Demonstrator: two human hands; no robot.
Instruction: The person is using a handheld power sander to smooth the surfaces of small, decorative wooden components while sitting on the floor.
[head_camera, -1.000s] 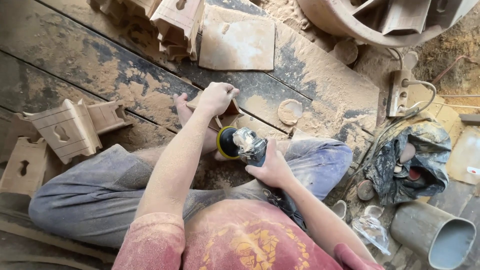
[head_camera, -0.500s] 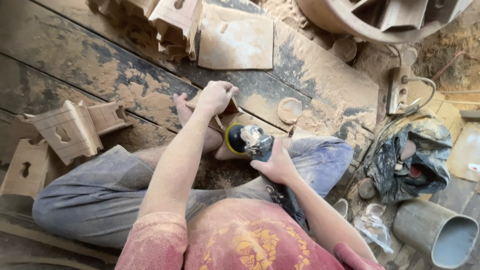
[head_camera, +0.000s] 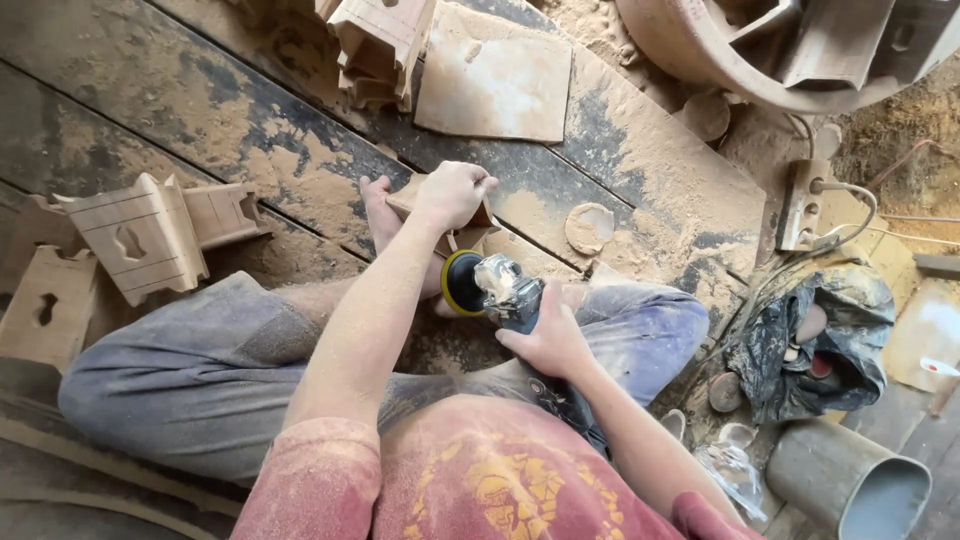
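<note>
Head view: sander (head_camera: 495, 290), wooden piece (head_camera: 440, 215), hands.

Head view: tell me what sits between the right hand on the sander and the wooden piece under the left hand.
In the head view, only the sander's yellow-rimmed disc lies between the right hand and the wooden piece under the left hand.

Counts: 2 hands, left (head_camera: 452, 193) & right (head_camera: 548, 338). 1 angle grinder (head_camera: 497, 289). 4 carved wood pieces w/ cutouts, e.g. (head_camera: 145, 236). 1 flat board (head_camera: 494, 76). 2 round wood discs, e.g. (head_camera: 588, 227). 1 grey pipe (head_camera: 850, 484).
</note>
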